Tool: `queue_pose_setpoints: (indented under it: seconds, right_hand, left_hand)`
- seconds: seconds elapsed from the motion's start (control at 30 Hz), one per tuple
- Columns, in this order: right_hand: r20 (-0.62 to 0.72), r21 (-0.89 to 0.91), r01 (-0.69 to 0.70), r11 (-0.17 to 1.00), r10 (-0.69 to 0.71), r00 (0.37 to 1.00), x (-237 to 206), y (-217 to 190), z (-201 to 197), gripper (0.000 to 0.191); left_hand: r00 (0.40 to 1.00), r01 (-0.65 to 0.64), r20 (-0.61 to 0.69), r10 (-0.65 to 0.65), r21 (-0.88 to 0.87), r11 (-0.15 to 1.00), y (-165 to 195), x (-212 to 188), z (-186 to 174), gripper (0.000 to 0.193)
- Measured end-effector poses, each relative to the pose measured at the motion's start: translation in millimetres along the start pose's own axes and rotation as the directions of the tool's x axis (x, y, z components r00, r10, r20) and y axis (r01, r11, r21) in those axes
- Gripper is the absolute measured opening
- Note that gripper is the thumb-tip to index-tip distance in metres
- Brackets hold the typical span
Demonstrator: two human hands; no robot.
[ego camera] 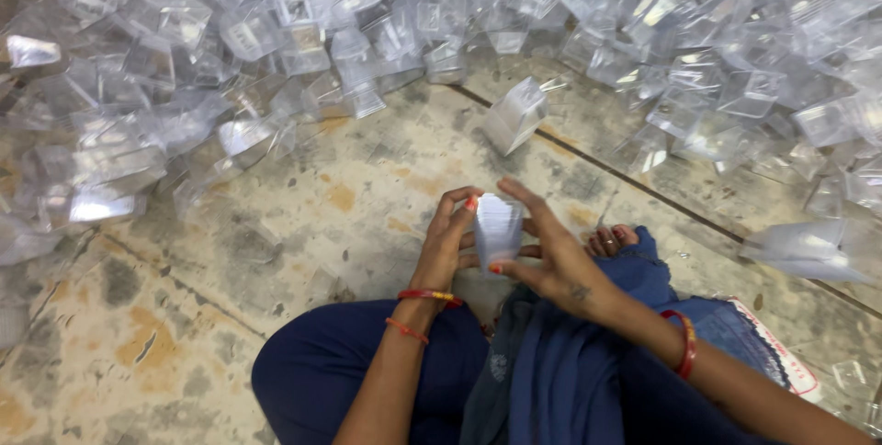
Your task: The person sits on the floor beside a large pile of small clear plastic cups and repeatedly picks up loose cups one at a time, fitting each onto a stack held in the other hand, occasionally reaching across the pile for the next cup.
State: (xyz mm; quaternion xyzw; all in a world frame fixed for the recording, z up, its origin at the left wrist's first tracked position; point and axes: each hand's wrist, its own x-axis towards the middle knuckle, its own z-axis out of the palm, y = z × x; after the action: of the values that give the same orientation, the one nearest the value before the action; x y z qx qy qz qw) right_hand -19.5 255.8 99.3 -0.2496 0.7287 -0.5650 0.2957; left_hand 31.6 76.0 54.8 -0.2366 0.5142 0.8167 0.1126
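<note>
Fingers (457,211) of the left hand (446,243) curl closed around one side of a small clear plastic box (497,227), the tips pressed against its upper edge. The right hand (551,261) meets it from the other side: its index finger stretches along the top of the box, its thumb presses the lower corner, and the remaining fingers lie spread and half open behind it. The box is pinched between both hands, upright, held just above the person's lap.

Red and orange bangles (427,296) circle the left wrist, and a red bangle (684,342) the right. The person sits cross-legged on the floor (276,225) in dark blue clothing (367,362), a blue cloth (588,362) draped over the right knee, toes (611,240) showing just beyond the right hand.

The stone floor is worn and stained, with a dark seam running diagonally across it. A single clear box (516,114) lies apart on it, ahead of the hands. Beyond, a large heap (230,59) of the same clear boxes spreads across the whole upper width of the view. A flattened clear piece (808,247) lies to the right, and a printed sheet (781,353) shows beside the right forearm.
</note>
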Motion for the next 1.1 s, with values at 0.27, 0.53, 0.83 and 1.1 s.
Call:
queue_pose_setpoints:
  seconds: [0.27,0.53,0.83,1.1]
  right_hand:
    - [-0.030,0.044,-0.131,0.990,0.133,0.991,-10,4,-17,0.085]
    - [-0.638,-0.320,-0.250,0.914,-0.013,0.770,6,23,-136,0.021]
    - [-0.245,-0.962,-0.268,-0.046,-0.283,0.927,31,44,-222,0.015]
    - [-0.459,-0.284,-0.078,0.956,-0.065,0.886,3,1,-184,0.022]
  left_hand:
    - [0.982,-0.188,-0.022,0.188,0.018,0.982,-34,27,-7,0.052]
    - [0.958,0.160,-0.155,-0.243,-0.416,0.895,-24,34,-8,0.061]
    - [0.970,0.153,-0.135,-0.202,-0.308,0.939,-12,28,12,0.055]
    - [0.999,-0.031,-0.039,0.025,-0.152,0.988,-3,16,19,0.045]
